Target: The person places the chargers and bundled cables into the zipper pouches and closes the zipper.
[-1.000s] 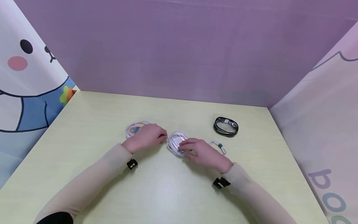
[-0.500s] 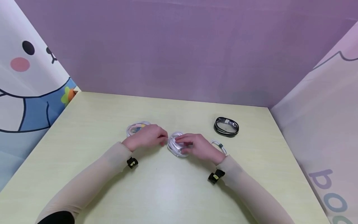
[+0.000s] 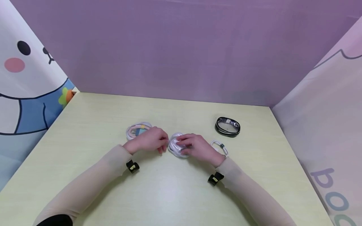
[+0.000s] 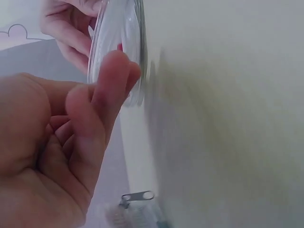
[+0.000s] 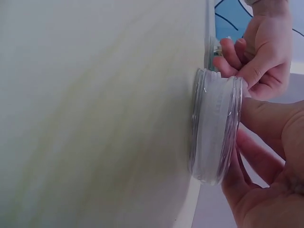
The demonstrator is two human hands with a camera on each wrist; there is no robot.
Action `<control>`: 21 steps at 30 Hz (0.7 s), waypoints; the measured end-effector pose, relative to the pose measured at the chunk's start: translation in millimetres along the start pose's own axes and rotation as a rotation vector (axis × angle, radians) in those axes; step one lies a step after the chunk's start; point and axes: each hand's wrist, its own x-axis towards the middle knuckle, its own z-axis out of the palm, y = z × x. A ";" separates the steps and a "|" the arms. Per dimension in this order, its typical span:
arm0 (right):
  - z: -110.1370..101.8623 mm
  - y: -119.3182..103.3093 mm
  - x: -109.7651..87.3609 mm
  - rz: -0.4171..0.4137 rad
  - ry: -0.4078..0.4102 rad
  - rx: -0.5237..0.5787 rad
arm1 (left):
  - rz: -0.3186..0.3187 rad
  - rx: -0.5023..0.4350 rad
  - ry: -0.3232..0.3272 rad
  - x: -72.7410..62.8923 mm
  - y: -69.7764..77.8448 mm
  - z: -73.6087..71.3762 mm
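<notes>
Pale beige sleeves [image 3: 90,185] extend over the light wood-look table [image 3: 158,194]. From here I see the right hand [image 3: 199,148] touching a round, glossy white cable coil [image 3: 174,149] that lies flat on the tabletop, thumb and fingers apart. The left hand [image 3: 151,139] is just beside it, fingers bent; I cannot tell whether they pinch anything. Farther off I have a short white cable with a dark tie [image 3: 225,151], a pink-and-white coil [image 3: 133,130] and a black cable coil [image 3: 227,134].
</notes>
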 end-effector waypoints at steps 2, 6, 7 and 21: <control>0.2 -0.7 0.6 0.003 0.002 -0.020 | -0.049 -0.103 0.007 -1.9 -1.5 2.7; -0.1 -3.3 1.6 0.013 0.001 -0.047 | -0.115 -0.235 0.036 -7.0 -7.9 9.6; -0.2 -4.0 1.7 0.018 0.001 -0.051 | -0.116 -0.245 0.041 -8.2 -9.7 11.5; 2.4 -11.9 2.7 0.049 0.012 -0.076 | -0.047 -0.195 0.049 -25.0 -6.4 30.4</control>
